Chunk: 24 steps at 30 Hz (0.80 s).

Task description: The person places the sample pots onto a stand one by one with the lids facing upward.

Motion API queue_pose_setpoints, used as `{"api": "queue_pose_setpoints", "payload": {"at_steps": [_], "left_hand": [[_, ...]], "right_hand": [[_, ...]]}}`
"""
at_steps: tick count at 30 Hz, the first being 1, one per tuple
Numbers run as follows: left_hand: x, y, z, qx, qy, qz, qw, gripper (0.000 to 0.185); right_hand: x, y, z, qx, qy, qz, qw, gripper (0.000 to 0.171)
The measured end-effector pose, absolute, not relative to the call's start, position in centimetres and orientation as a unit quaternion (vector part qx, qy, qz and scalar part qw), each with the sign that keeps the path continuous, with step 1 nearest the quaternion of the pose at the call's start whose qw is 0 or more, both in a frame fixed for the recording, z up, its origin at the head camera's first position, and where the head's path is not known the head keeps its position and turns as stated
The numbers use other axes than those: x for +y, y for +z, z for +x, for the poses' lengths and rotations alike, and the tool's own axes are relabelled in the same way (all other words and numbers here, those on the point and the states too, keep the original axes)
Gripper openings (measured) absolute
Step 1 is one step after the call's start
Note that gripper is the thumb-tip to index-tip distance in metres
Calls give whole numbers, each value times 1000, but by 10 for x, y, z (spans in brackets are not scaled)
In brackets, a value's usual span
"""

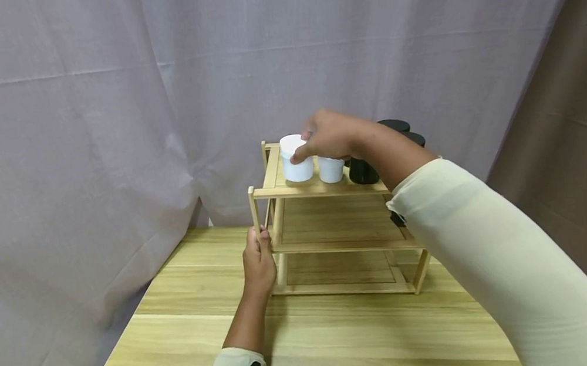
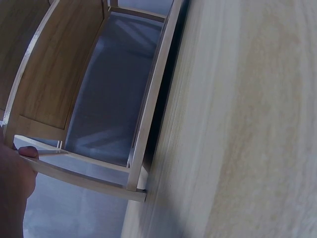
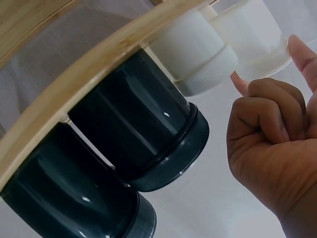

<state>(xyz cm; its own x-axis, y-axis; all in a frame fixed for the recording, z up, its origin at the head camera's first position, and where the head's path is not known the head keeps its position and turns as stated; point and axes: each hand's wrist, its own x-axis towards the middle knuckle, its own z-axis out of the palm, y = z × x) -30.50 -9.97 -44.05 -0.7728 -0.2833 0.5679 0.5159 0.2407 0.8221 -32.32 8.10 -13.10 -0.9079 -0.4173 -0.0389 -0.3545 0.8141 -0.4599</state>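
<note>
A wooden three-tier rack (image 1: 336, 188) stands on the table, jars lined up on its top shelf. My left hand (image 1: 258, 262) grips the rack's front left post, partway up; the left wrist view also has the thumb (image 2: 28, 151) on it. Over the top shelf, my right hand (image 1: 332, 135) pinches the leftmost white jar (image 1: 297, 168) near its lid between thumb and forefinger. Its other fingers are curled in the right wrist view. Beside that jar stands a second white jar (image 1: 331, 171), partly hidden under the hand. Dark lidded jars (image 3: 153, 124) follow to the right.
The wooden table (image 1: 191, 328) extends in front of the rack and to its left. Grey curtains (image 1: 82, 138) hang behind and on the left, with a browner cloth (image 1: 576, 138) on the right. The right sleeve (image 1: 491, 246) covers the rack's right side.
</note>
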Motion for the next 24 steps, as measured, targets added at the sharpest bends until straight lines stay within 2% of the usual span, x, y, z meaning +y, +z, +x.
{"api": "queue_pose_setpoints", "payload": {"at_steps": [5,24], "left_hand": [[-100,-441,-304,-715,-613,-85,326,32],[-98,-439,-304,-716,-617,-78,318,29]], "right_hand": [[80,-135,-325,955,-220,-188,66,72],[72,-145,-326,959,-224,-171,38,62]]}}
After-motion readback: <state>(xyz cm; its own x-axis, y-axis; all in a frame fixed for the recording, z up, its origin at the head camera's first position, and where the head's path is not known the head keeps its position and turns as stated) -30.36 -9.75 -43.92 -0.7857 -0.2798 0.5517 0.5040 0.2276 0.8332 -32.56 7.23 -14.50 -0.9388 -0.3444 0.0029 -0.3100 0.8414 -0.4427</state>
